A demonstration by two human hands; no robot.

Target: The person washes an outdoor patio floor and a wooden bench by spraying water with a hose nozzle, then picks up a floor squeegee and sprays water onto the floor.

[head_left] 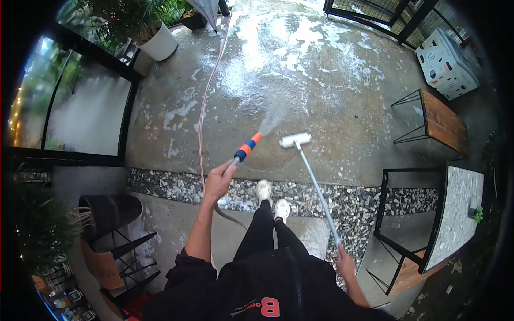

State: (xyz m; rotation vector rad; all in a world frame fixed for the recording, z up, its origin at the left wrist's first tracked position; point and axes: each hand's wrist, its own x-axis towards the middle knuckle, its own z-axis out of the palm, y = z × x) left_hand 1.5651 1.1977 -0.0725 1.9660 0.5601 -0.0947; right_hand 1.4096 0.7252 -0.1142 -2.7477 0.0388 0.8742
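My left hand (pixel 218 182) is wrapped round the end of a hose with an orange and blue nozzle (pixel 247 148). Water sprays from the nozzle onto the wet concrete floor (pixel 176 80), where patches of white foam lie. Low on the right, my right hand (pixel 345 262) grips the lower end of a long pale pole (pixel 317 187). The white head (pixel 295 140) of the pole rests on the floor, just right of the nozzle. A pinkish hose (pixel 202 112) runs up the floor on the left.
A gravel strip (pixel 348 206) crosses under my white shoes (pixel 264 191). At right stand a wooden stool (pixel 444 123), a speckled table (pixel 455 214) and a white box (pixel 445 64). Left are a chair (pixel 104 265), glass door (pixel 85 109) and potted plant (pixel 159 43).
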